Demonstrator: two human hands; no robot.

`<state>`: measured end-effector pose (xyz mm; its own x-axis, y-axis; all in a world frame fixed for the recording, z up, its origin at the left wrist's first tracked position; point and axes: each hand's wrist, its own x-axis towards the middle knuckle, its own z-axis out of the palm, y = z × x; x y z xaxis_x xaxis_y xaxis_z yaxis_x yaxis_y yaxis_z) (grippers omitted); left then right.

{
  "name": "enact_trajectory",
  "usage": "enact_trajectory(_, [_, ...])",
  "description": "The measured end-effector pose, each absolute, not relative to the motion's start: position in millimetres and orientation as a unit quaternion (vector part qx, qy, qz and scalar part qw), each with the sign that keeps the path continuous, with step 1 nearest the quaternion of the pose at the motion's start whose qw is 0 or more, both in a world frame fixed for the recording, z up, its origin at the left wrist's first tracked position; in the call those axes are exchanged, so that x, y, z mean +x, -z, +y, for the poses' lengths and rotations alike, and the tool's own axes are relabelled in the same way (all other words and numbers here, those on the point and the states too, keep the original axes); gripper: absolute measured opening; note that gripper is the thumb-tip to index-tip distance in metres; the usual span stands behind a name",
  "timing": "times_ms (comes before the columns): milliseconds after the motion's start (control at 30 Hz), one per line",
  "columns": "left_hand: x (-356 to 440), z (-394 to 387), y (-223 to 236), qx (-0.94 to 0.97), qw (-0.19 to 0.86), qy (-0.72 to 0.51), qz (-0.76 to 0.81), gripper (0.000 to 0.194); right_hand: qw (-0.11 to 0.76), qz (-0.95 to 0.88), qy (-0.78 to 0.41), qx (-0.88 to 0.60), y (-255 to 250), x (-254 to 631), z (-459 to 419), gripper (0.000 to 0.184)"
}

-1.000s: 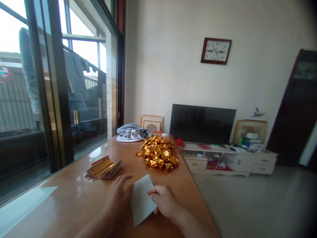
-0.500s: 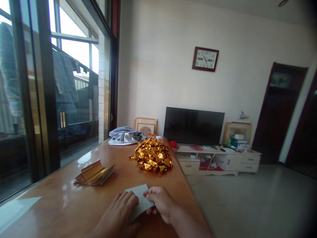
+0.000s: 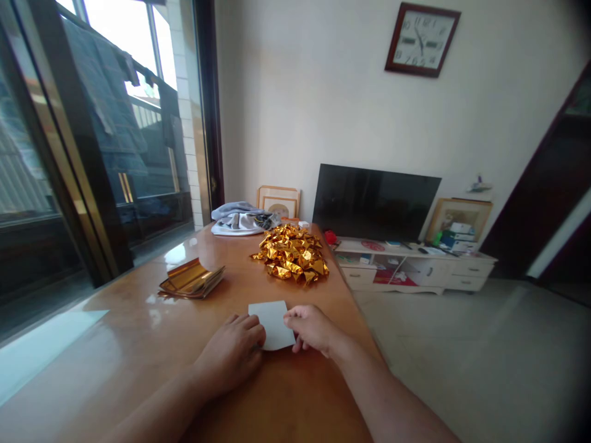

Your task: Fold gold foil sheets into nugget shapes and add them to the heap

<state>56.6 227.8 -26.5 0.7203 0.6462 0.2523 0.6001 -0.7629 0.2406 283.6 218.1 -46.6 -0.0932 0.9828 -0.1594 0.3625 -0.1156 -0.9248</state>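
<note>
Paper (image 3: 276, 323) has been turned squarer; R edge pinched by R hand (image 3: 314, 329), L edge covered by curled L hand (image 3: 236, 344) (grip unclear); apparently steadied b/w both.

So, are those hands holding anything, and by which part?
A pale sheet: the right hand pinches its right edge. The left hand touches its left edge; whether it grips is hidden.

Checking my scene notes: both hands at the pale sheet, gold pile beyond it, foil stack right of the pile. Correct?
One error: the foil stack is left of the gold pile, per the head view. The rest holds: left hand and right hand at the pale sheet, pile beyond it.
</note>
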Motion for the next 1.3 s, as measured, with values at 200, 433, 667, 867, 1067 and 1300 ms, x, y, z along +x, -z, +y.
enact_trajectory(200, [55, 231, 33, 0.926, 0.085, -0.154, 0.334, 0.013, 0.35, -0.619, -0.347, -0.611, 44, 302, 219, 0.016])
enact_trajectory(433, [56, 232, 31, 0.928, 0.104, -0.15, 0.326, 0.012, 0.293, -0.748, -0.271, -0.53, 27, 302, 207, 0.011])
enact_trajectory(667, [53, 232, 30, 0.925, 0.119, -0.141, 0.332, 0.011, 0.233, -0.785, -0.286, -0.498, 19, 296, 195, 0.01])
enact_trajectory(867, [51, 232, 27, 0.922, 0.123, -0.129, 0.342, 0.008, 0.177, -0.808, -0.275, -0.491, 12, 294, 189, 0.012])
enact_trajectory(1067, [50, 231, 24, 0.926, 0.12, -0.115, 0.339, 0.005, 0.168, -0.811, -0.262, -0.496, 17, 293, 192, 0.01])
enact_trajectory(1300, [48, 230, 22, 0.923, 0.131, -0.114, 0.342, 0.007, 0.168, -0.799, -0.283, -0.502, 20, 297, 196, 0.009])
